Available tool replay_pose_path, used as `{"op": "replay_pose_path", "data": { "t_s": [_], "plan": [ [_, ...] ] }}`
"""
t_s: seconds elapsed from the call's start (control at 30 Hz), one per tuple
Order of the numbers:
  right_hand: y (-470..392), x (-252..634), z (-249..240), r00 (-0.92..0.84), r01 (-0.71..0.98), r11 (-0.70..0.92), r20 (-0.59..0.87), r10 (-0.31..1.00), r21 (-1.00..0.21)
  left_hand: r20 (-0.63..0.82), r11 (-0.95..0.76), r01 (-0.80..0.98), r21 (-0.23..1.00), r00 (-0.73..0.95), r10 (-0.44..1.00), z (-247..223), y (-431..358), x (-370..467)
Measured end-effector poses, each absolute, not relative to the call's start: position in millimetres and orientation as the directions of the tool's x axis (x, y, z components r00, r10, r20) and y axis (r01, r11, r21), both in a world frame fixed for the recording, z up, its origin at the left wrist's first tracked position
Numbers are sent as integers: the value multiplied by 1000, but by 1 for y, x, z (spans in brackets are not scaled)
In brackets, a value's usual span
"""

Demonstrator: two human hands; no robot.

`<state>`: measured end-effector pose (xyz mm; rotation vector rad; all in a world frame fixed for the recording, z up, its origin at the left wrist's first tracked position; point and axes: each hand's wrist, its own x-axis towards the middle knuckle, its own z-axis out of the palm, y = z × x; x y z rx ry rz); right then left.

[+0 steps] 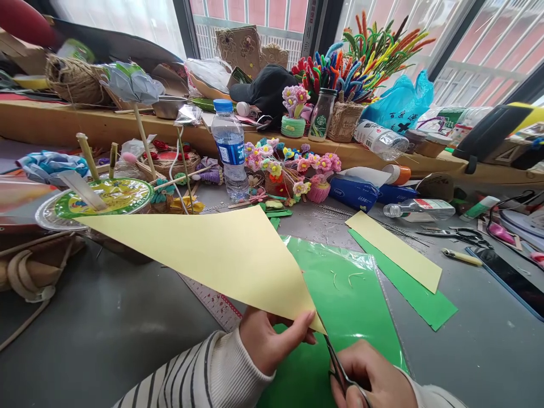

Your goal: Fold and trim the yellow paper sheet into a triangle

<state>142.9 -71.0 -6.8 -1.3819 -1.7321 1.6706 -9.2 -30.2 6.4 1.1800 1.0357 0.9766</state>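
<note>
A large sheet of pale yellow paper (221,249) is pinched near its right corner by my left hand (276,337), thumb on top and fingers beneath. My right hand (369,371) is closed round the handles of a pair of scissors (337,362). The blades meet the yellow sheet's lower right corner, close to my left thumb, and their tips are hidden by the paper. Below both hands lies green paper in a clear plastic sleeve (340,294), with a few thin curled offcuts on it. Part of a ruler (212,300) shows under the yellow sheet.
To the right are a yellow paper strip (395,249), a green strip (437,309), another pair of scissors (463,233) and a phone (510,277). A water bottle (229,153) stands behind the sheet. Craft flowers (293,164) crowd the back; a round plastic lid (106,198) sits left.
</note>
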Motion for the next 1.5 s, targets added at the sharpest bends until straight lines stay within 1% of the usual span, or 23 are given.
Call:
{"op": "replay_pose_path", "data": {
  "t_s": [0.2, 0.3, 0.4, 0.47, 0.6, 0.7, 0.83, 0.9, 1.0, 1.1, 1.27, 1.4, 1.5],
  "plan": [
    [-69, 143, -11, -468, 388, -189, -370, 803, -902, -113, 130, -60, 990, 231, 966, 4, -30, -9],
    [-68, 144, -13, -441, 424, -183, -379, 814, -887, -111, 133, -81, 988, 233, 966, 3, -29, -9],
    [-68, 145, -13, -480, 469, -160, -403, 779, -869, -103, 118, -51, 992, 235, 966, 3, -30, -9],
    [-69, 145, -13, -469, 481, -151, -399, 788, -864, -95, 109, -44, 993, 242, 966, 4, -30, -9],
    [-70, 142, -11, -383, 452, -190, -382, 841, -872, -100, 114, -43, 992, 248, 964, 5, -30, -10],
    [-70, 141, -11, -420, 418, -210, -393, 818, -884, -105, 117, -33, 993, 247, 963, 5, -29, -10],
    [-70, 143, -12, -428, 450, -199, -406, 808, -870, -98, 102, -5, 995, 259, 961, 6, -30, -9],
    [-71, 144, -12, -435, 455, -180, -394, 810, -872, -80, 78, 18, 997, 272, 959, 6, -30, -10],
    [-71, 145, -12, -440, 415, -165, -357, 824, -895, -65, 57, 36, 998, 288, 956, 6, -31, -11],
    [-71, 144, -10, -472, 397, -173, -362, 804, -901, -75, 69, 31, 997, 307, 949, 5, -30, -12],
    [-67, 144, -9, -459, 398, -186, -371, 807, -898, -98, 89, 42, 995, 325, 941, 6, -29, -13],
    [-67, 145, -9, -463, 418, -170, -370, 805, -893, -148, 142, 43, 989, 321, 935, 8, -29, -13],
    [-67, 145, -10, -465, 428, -162, -371, 804, -889, -157, 152, 40, 988, 325, 933, 9, -29, -12]
  ]
}}
